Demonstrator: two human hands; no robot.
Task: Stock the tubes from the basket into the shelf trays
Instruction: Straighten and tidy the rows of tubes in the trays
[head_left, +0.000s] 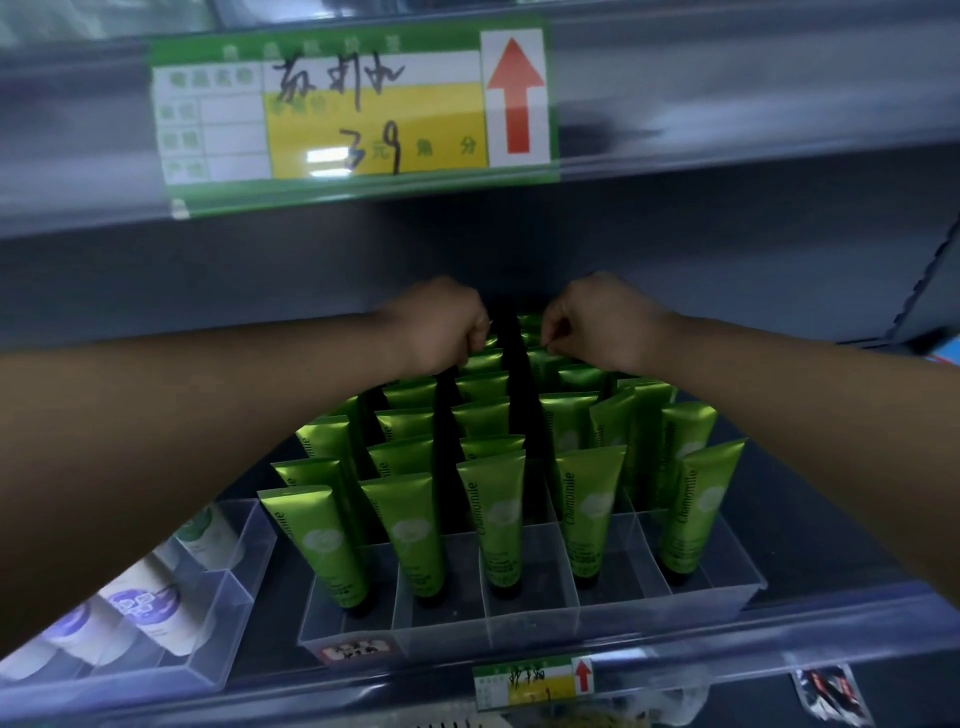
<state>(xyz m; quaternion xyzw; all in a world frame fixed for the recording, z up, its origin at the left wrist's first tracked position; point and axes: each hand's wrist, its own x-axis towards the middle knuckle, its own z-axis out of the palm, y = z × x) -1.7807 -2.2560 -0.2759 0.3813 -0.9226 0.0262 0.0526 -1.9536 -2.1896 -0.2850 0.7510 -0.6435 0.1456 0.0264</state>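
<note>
Together, left hand (441, 327) and right hand (597, 325) pinch rear tubes (483, 362).

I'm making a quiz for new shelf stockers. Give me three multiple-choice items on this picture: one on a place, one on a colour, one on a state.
1. From the green tubes, the white tubes lie:
A. to the right
B. to the left
C. on the shelf above

2. The arrow on the big price label is:
A. blue
B. black
C. red

3. The green tubes in the clear tray:
A. lie flat
B. stand cap down
C. hang from hooks

Key:
1 B, they sit at the left end of the same shelf.
2 C, the arrow is red on white.
3 B, their black caps rest on the tray floor.
</note>
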